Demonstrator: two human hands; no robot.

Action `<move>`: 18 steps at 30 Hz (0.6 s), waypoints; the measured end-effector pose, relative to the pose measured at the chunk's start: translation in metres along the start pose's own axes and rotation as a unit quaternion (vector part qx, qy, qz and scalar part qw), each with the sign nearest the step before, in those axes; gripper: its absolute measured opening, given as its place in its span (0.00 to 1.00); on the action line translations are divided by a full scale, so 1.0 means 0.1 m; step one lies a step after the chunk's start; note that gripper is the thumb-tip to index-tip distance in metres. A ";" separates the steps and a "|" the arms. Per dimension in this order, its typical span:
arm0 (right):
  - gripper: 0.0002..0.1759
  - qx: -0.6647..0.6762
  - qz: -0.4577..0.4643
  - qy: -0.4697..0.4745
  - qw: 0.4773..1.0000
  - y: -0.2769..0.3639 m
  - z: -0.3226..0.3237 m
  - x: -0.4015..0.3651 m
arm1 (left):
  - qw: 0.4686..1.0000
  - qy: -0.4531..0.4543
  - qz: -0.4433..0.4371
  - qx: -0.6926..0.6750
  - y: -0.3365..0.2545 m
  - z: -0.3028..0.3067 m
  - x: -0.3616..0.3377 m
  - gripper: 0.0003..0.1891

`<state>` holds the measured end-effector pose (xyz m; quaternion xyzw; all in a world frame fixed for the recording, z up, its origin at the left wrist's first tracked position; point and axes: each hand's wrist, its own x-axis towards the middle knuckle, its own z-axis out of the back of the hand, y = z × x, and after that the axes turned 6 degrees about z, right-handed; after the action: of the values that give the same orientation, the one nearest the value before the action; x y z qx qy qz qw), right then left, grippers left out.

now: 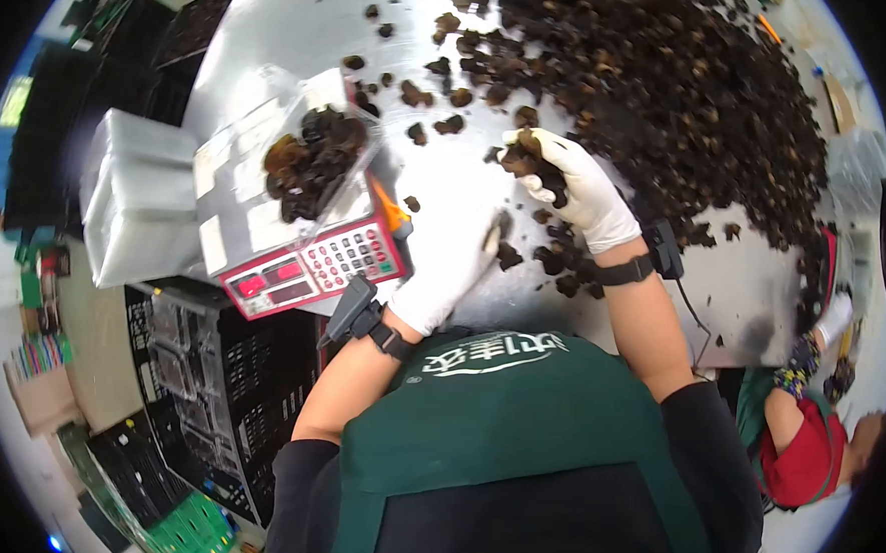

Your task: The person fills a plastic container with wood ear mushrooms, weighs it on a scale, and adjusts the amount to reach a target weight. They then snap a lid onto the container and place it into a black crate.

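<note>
My right hand (584,189), in a white glove, has its fingers closed around a few dark brown wood ear mushrooms (524,155) above the metal table. White-gloved too, my left hand (448,276) is low over the table to the right of the scale. Its thumb points toward a small dark piece (504,223), while glare washes out the other fingers. On the red and grey digital scale (307,269) rests a clear plastic tray (343,177) with a clump of wood ear mushrooms (312,158) in it.
A large heap of wood ear mushrooms (674,104) covers the table's right side, with loose pieces scattered around it. Stacked clear trays (138,197) stand left of the scale. Black crates (223,378) are below. A co-worker in a red sleeve (808,448) is at lower right.
</note>
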<state>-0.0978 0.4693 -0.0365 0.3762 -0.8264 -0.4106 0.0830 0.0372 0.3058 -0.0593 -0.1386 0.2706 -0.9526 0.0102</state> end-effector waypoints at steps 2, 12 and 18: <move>0.19 -0.060 0.004 0.013 0.998 0.07 -0.21 0.08 | 0.997 0.015 0.065 -0.041 -0.13 0.38 -0.05 0.05; 0.15 -0.326 0.244 0.189 0.893 -0.12 -1.54 1.15 | 0.970 -0.217 0.111 0.007 0.65 1.65 0.02 0.10; 0.18 -0.569 0.345 0.162 0.729 -0.65 -1.71 1.50 | 0.974 -0.172 0.147 -0.011 0.85 1.58 0.02 0.29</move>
<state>-0.0910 0.2355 0.0002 0.0085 -0.4850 -0.6797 0.5502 0.0729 0.1522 0.0263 -0.2587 0.2923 -0.8997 0.1954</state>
